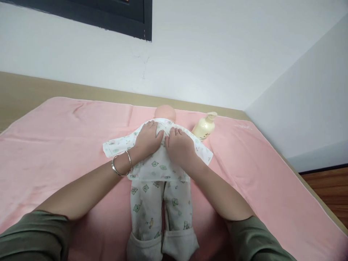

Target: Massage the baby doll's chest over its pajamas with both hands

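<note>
A baby doll (165, 112) in a white long-sleeved top (156, 170) with green animal prints lies stretched out, its bald head farthest from me. Matching trousers (148, 203) with turned-up cuffs cover its legs. Flat on the upper left of the top rests my left hand (148, 139), open with the thumb apart; a silver bangle circles that wrist. My right hand (181, 146) lies on the upper right of the top, fingers slightly bent and holding nothing visible. The two thumbs almost meet at the middle. Whether the doll faces up or down I cannot tell.
A pale yellow pump bottle (204, 127) leans beside the doll's right-hand sleeve. Beneath everything spreads a pink cloth (89, 123) over a wooden surface (27, 87). White walls (203, 54) close off the back and right, with a dark frame (130, 21) at upper left.
</note>
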Tool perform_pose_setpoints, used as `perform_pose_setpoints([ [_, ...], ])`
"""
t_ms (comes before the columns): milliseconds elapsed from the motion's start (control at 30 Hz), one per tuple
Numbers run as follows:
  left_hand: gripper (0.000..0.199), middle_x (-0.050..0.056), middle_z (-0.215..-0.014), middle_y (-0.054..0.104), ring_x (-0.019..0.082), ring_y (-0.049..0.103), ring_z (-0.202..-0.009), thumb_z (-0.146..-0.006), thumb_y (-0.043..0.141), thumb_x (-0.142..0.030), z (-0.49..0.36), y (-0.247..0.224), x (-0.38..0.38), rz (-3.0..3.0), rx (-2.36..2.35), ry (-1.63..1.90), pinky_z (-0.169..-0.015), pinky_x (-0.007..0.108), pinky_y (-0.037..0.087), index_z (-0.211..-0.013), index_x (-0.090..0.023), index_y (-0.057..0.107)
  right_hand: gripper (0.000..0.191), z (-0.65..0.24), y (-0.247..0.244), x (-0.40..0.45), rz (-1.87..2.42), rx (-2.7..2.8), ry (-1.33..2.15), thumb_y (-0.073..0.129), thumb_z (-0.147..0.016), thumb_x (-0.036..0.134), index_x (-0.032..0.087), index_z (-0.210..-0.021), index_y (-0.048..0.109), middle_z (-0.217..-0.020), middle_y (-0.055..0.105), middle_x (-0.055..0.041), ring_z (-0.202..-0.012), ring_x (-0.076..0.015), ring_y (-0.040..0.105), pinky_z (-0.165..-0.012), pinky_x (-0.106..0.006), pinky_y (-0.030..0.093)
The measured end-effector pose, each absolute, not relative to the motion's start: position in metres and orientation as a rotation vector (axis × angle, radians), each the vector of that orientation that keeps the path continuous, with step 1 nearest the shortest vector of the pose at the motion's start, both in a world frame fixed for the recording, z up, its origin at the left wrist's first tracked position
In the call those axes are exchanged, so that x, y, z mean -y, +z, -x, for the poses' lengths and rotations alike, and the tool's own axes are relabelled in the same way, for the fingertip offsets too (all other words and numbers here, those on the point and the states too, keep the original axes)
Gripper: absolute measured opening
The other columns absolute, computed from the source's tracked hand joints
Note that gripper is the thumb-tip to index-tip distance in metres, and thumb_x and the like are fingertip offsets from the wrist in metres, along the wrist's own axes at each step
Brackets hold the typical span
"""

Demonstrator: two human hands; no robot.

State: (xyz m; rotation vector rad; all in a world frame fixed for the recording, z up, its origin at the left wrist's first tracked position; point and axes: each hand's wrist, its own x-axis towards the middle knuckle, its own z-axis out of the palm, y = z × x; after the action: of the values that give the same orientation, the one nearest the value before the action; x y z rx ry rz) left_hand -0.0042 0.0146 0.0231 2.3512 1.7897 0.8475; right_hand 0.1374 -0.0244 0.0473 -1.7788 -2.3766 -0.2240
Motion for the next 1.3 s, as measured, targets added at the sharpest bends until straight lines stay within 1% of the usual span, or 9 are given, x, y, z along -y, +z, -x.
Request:
perform_pose_setpoints([
  [167, 0.028, 0.015, -0.089, 0.066, 0.029, 0.063, -0.093, -0.094, 0.035, -0.017, -0.001, 0.029, 0.006, -2.656, -1.692, 0.859, -0.089, 0.045, 0.053, -0.083, -0.017, 0.061, 0.044, -0.148, 0.047, 0.007, 1.706, 2.382, -0.089, 0.035, -0.102, 0.030, 0.003, -0.130, 0.056, -0.133, 0.063, -0.0229, -0.127, -0.0322, 0.056, -0.105, -0.041, 0.044],
  [300, 0.030, 0.017, -0.097, 0.068, 0.030, 0.063, -0.104, -0.096, 0.036, -0.019, -0.007, 0.032, 0.019, -2.674, -1.675, 0.875, -0.096, 0.042, 0.051, -0.090, -0.013, 0.065, 0.040, -0.156, 0.048, -0.013, 1.643, 2.374, 0.051, 0.039, -0.100, 0.030, 0.006, -0.125, 0.059, -0.133, 0.064, -0.0180, -0.126, -0.0305, 0.056, -0.107, -0.040, 0.043],
  [467, 0.029, 0.018, -0.120, 0.067, 0.031, 0.059, -0.120, -0.095, 0.039, -0.024, -0.002, 0.033, 0.004, -2.450, -1.713, 0.813, -0.106, 0.045, 0.047, -0.107, -0.011, 0.063, 0.051, -0.148, 0.045, 0.001, 1.695, 2.344, -0.083, 0.035, -0.102, 0.031, -0.002, -0.137, 0.051, -0.139, 0.060, -0.0238, -0.132, -0.0335, 0.053, -0.112, -0.043, 0.039],
  [567, 0.028, 0.017, -0.113, 0.068, 0.031, 0.062, -0.110, -0.094, 0.039, -0.029, 0.004, 0.034, -0.010, -2.307, -1.737, 0.742, -0.099, 0.047, 0.050, -0.103, -0.014, 0.062, 0.054, -0.140, 0.039, 0.020, 1.696, 2.359, -0.233, 0.032, -0.102, 0.028, -0.007, -0.142, 0.045, -0.139, 0.058, -0.0277, -0.134, -0.0357, 0.052, -0.114, -0.045, 0.038],
  [667, 0.026, 0.016, -0.103, 0.069, 0.030, 0.063, -0.099, -0.094, 0.038, -0.029, 0.006, 0.034, -0.013, -2.279, -1.783, 0.767, -0.092, 0.046, 0.052, -0.096, -0.016, 0.060, 0.051, -0.140, 0.035, 0.025, 1.611, 2.373, -0.270, 0.036, -0.100, 0.024, -0.001, -0.143, 0.048, -0.137, 0.060, -0.0263, -0.134, -0.0349, 0.053, -0.114, -0.046, 0.039],
  [767, 0.025, 0.015, -0.092, 0.066, 0.030, 0.062, -0.091, -0.094, 0.037, -0.024, 0.003, 0.032, -0.004, -2.429, -1.779, 0.835, -0.086, 0.045, 0.051, -0.086, -0.018, 0.060, 0.050, -0.146, 0.036, 0.009, 1.588, 2.357, -0.091, 0.035, -0.100, 0.025, 0.004, -0.143, 0.049, -0.142, 0.058, -0.0218, -0.137, -0.0320, 0.049, -0.114, -0.045, 0.040],
  [867, 0.026, 0.013, -0.082, 0.063, 0.028, 0.061, -0.084, -0.094, 0.039, -0.021, -0.002, 0.031, 0.010, -2.594, -1.710, 0.899, -0.079, 0.043, 0.051, -0.076, -0.019, 0.058, 0.052, -0.153, 0.039, -0.011, 1.580, 2.350, 0.086, 0.036, -0.100, 0.027, 0.000, -0.143, 0.047, -0.149, 0.051, -0.0221, -0.142, -0.0311, 0.044, -0.118, -0.043, 0.037],
  [1067, 0.021, 0.011, -0.085, 0.063, 0.026, 0.060, -0.085, -0.091, 0.041, -0.018, -0.001, 0.033, 0.005, -2.500, -1.632, 0.947, -0.080, 0.041, 0.051, -0.074, -0.021, 0.052, 0.053, -0.148, 0.035, -0.004, 1.584, 2.308, 0.018, 0.035, -0.100, 0.025, -0.004, -0.143, 0.046, -0.146, 0.053, -0.0260, -0.140, -0.0348, 0.046, -0.119, -0.049, 0.035],
  [1300, 0.019, 0.010, -0.085, 0.064, 0.025, 0.057, -0.077, -0.092, 0.035, -0.020, 0.009, 0.024, -0.020, -2.303, -1.743, 0.877, -0.076, 0.042, 0.051, -0.080, -0.021, 0.050, 0.048, -0.132, 0.030, 0.027, 1.478, 2.311, -0.128, 0.036, -0.097, 0.015, 0.005, -0.140, 0.054, -0.143, 0.057, -0.0220, -0.140, -0.0351, 0.047, -0.116, -0.053, 0.039],
])
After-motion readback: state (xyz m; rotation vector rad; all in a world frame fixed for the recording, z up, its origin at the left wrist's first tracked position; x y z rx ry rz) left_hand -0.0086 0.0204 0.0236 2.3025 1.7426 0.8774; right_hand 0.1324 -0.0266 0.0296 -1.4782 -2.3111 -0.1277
